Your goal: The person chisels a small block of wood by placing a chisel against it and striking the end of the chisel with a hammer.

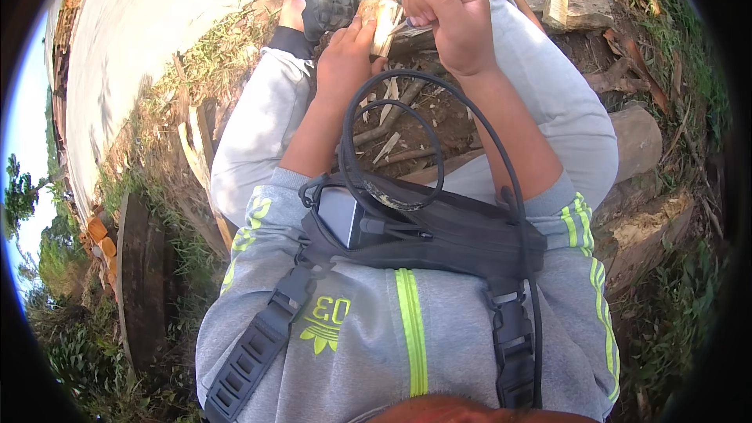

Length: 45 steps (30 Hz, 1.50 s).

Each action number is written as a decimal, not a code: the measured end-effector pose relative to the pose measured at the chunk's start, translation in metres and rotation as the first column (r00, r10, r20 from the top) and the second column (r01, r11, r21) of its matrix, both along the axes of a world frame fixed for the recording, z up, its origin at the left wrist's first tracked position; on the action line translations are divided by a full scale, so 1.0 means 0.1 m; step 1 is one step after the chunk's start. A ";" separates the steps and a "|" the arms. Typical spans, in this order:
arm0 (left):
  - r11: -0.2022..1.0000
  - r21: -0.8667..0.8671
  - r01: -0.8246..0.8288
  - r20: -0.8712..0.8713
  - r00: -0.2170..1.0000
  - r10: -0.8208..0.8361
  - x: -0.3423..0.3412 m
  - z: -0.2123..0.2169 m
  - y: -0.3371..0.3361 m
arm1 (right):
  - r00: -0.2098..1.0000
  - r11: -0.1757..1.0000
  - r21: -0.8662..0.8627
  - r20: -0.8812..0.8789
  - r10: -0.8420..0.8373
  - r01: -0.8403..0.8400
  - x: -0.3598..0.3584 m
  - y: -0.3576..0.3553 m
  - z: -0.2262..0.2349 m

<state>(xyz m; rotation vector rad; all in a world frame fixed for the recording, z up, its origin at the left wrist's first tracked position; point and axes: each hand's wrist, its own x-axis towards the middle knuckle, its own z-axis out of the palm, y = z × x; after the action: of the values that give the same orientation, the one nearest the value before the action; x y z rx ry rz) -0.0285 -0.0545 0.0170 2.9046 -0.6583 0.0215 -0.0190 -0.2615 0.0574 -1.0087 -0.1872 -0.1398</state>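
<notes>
Between my feet a pale, split piece of wood point(381, 17) stands tilted, its cut top end facing up. My left hand point(343, 61) is closed on its left side, fingers along the wood and thumb below. Just right of it, my right hand point(454, 22) is raised in a tight fist. Something small and dark shows at the fist's left edge; what it is I cannot make out. Wood chips point(387, 147) lie on the soil below my hands.
A black waist bag point(470, 231) with a looped black cable point(348, 121) lies across my lap. Dark shoes point(319, 4) flank the wood. Logs point(638, 141) and planks lie at the right, a long split stick point(202, 141) at the left. Pale paved ground point(133, 47) stretches beyond.
</notes>
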 end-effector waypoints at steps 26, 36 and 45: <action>0.991 -0.128 -0.025 0.163 0.986 0.046 -0.03 -0.32 0.02 | 0.997 0.996 -0.081 0.068 -0.033 0.039 0.05 0.04 -0.04; 0.986 -0.150 -0.066 0.044 0.996 0.074 -0.02 -0.22 -0.07 | 0.998 0.986 -0.166 0.065 -0.008 0.019 0.08 0.07 -0.12; 0.711 -0.684 -0.163 -0.400 0.899 -0.178 0.27 0.66 -0.20 | 0.972 0.895 -0.416 0.225 -0.071 0.162 0.04 0.07 0.09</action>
<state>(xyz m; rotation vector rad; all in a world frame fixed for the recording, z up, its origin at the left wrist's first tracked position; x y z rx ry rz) -0.0019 -0.0741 0.0834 2.0434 -0.4387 -0.3115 -0.0153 -0.2544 0.0669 -1.4530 -0.3562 -0.3237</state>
